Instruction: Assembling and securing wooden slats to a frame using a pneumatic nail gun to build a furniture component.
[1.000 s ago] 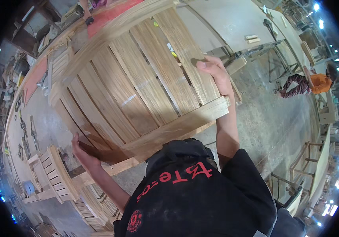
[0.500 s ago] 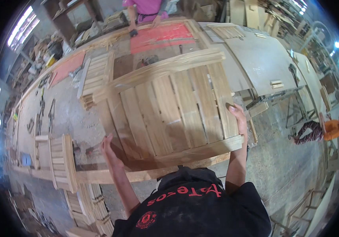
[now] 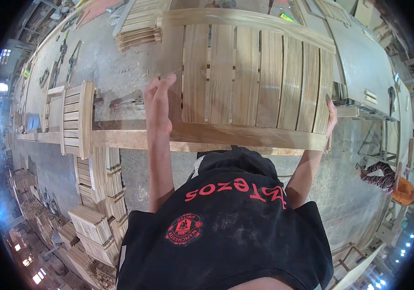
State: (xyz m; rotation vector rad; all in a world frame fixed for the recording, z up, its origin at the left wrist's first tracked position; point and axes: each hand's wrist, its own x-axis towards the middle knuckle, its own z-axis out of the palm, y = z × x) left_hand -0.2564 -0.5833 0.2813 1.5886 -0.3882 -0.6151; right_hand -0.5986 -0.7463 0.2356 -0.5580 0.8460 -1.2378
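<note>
A slatted wooden panel (image 3: 245, 77) with long rails lies before me at the table's near edge. My left hand (image 3: 158, 104) is closed at its left end, thumb over the edge and the other fingers partly hidden. Around the right end my right hand (image 3: 331, 118) is wrapped, its thumb on top and the fingers mostly out of sight beneath. The panel's near rail (image 3: 245, 137) runs along the table's front edge, close to my body. Whether the panel rests fully on the table cannot be made out.
Stacked slatted panels (image 3: 139, 21) sit beyond my left hand, and another slatted piece (image 3: 76, 118) overhangs the table edge at left. Clamps (image 3: 74, 60) lie on the worktable (image 3: 115, 72). More panels (image 3: 91, 224) are piled on the floor. At right stands a pale board table (image 3: 366, 63); a person in orange (image 3: 404, 191) is beyond.
The panel has turned from a slant to nearly square with the table edge. Both my hands still hold its ends. My view has shifted downward.
</note>
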